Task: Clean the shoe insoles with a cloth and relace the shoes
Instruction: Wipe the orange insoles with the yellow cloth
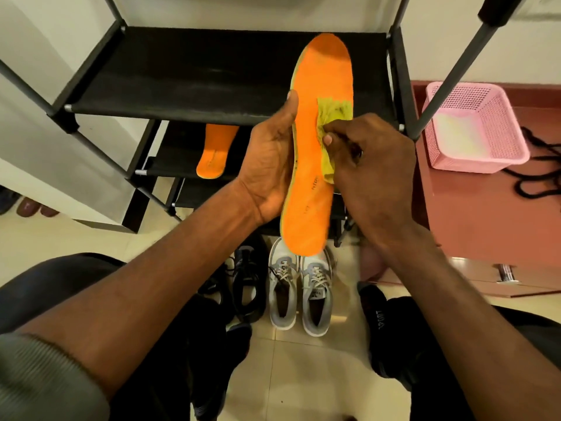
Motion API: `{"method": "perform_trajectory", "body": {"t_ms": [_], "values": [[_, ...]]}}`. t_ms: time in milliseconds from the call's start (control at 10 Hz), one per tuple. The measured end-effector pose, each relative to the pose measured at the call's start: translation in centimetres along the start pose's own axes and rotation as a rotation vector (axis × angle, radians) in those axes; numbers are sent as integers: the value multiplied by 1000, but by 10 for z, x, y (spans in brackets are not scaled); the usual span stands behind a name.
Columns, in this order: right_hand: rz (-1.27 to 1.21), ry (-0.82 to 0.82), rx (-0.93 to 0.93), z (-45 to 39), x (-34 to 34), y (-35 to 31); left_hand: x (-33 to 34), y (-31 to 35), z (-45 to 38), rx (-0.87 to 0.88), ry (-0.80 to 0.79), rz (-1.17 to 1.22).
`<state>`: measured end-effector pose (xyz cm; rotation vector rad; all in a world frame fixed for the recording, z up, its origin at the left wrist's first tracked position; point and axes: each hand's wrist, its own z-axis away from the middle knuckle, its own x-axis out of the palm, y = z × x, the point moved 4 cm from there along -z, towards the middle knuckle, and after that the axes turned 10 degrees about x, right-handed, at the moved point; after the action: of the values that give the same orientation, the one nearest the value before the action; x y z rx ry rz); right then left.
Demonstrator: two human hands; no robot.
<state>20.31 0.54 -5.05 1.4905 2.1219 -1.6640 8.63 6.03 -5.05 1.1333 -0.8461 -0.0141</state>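
Gripping long orange foam insole (pixel 315 165) w/ left hand (pixel 270 165) — right hand (pixel 373 165) pinches crumpled yellow cloth (pixel 329 117) against it, above grey laced sneakers (pixel 299 296).

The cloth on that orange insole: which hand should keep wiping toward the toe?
The right hand, probably. It already pinches the yellow cloth against the orange insole, with the toe end just above it. The left hand grips the insole's edge, steadying it.
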Motion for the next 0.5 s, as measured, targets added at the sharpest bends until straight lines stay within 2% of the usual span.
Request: {"method": "perform_trajectory", "body": {"t_ms": [100,200,300,400,500], "values": [[-128,-47,98,-3,-2,1,-4,-1,-4,63,-16,-46],[-131,-59,160,-1,1,1,-3,-1,-5,100,13,-82],[-145,-69,191,1,3,-1,-3,-11,-6,30,-63,-25],[-137,-106,174,7,6,-9,-12,-19,-10,-112,-46,44],[-197,-147,145,21,10,-23,-23,-19,-17,-10,-106,-38]]}}
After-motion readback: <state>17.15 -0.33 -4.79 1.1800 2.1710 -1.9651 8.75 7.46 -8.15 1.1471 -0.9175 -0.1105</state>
